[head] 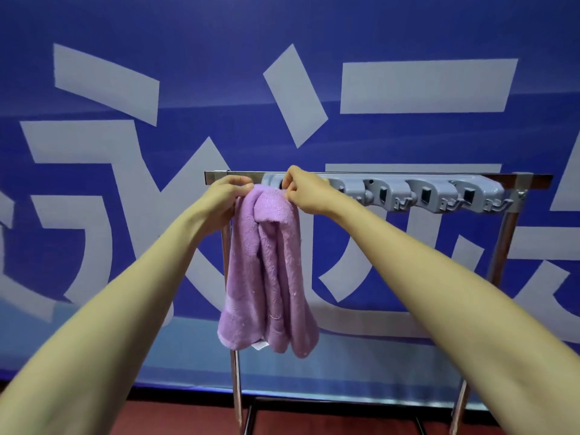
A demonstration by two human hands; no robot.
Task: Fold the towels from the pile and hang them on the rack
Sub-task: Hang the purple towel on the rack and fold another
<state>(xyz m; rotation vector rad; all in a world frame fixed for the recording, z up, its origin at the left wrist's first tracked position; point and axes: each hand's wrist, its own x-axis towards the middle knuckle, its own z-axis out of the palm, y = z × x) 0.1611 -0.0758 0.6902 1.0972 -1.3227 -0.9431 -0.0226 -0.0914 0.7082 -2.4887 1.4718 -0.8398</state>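
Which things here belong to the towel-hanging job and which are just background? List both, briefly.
Job: purple towel, gripped at its top by left hand and right hand; metal rack; grey hook strip on its top bar.
Not the job: blue banner behind; red floor.

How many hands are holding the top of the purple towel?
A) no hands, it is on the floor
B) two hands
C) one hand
B: the left hand and the right hand both pinch the top of the purple towel, which hangs down at the left end of the rack.
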